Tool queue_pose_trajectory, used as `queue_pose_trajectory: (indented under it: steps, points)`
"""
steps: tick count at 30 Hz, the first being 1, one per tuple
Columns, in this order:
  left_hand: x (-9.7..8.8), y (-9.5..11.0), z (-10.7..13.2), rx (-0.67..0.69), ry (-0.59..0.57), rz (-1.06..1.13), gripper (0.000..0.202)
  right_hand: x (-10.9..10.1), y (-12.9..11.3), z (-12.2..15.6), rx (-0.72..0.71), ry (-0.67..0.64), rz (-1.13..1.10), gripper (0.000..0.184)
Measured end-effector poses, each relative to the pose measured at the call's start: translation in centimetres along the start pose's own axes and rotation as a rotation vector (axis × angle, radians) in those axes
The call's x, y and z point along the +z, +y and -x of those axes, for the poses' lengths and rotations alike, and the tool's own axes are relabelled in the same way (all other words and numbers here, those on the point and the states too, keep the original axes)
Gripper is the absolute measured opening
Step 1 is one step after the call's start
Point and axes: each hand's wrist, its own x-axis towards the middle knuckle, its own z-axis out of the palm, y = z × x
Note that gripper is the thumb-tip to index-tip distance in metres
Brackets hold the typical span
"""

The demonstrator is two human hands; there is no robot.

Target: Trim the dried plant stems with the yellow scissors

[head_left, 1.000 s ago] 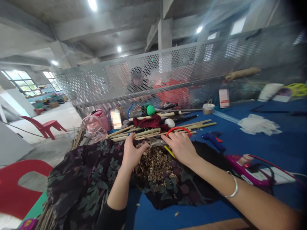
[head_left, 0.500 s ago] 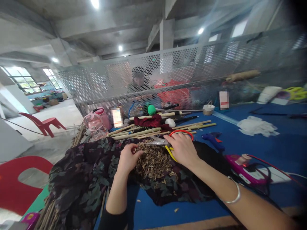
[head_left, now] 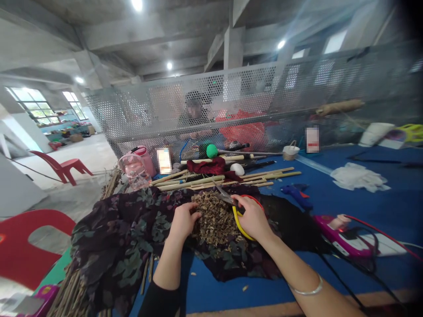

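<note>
Lying behind the dried brown pile [head_left: 216,222], sticks [head_left: 205,179] are partly covered by red cloth [head_left: 206,167]; scissors [head_left: 236,216] are gripped by the right hand [head_left: 255,219], the left hand [head_left: 183,221] narrowly parted.

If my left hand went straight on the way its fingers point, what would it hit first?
Your left hand would most likely meet the pile of brown bits right beside it; whether they already touch is unclear.

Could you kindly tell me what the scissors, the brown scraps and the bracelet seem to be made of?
Scissors: blades likely steel, grey with a dull sheen; smooth red and yellow handles look plastic.
Brown scraps: perhaps dried plant matter, matt and crinkled, but I can't be sure.
Bracelet: probably polished metal, silvery with bright highlights.
</note>
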Motion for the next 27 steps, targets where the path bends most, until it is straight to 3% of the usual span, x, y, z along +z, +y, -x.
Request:
queue_pose_trajectory:
  steps: [5,9,11,16,20,23,27]
  points:
    - [-0.1,0.1,0.3,0.009,-0.043,-0.061,0.028,0.2,-0.3,0.2,0.006,-0.053,-0.061,0.042]
    - [-0.9,0.4,1.0,0.041,-0.049,-0.075,0.061,0.5,-0.4,0.5,-0.003,-0.068,-0.075,0.044]
    - [-1.1,0.7,1.2,0.075,-0.067,-0.102,0.068,0.7,-0.5,0.5,-0.005,-0.069,-0.084,0.045]
    - [-0.2,1.0,1.2,0.079,-0.157,-0.203,0.044,0.7,-0.5,0.6,-0.003,-0.073,-0.087,0.042]
    - [0.3,0.2,0.5,-0.028,-0.03,-0.162,0.028,0.4,-0.9,0.6,-0.008,-0.086,-0.08,0.043]
    - [0.4,-0.2,0.1,-0.102,0.11,0.038,0.016,0.4,-1.2,0.6,-0.013,-0.09,-0.083,0.04]
    - [0.6,0.4,-0.4,-0.306,0.241,0.735,0.016,0.5,-1.3,0.8,-0.015,-0.085,-0.109,0.035]
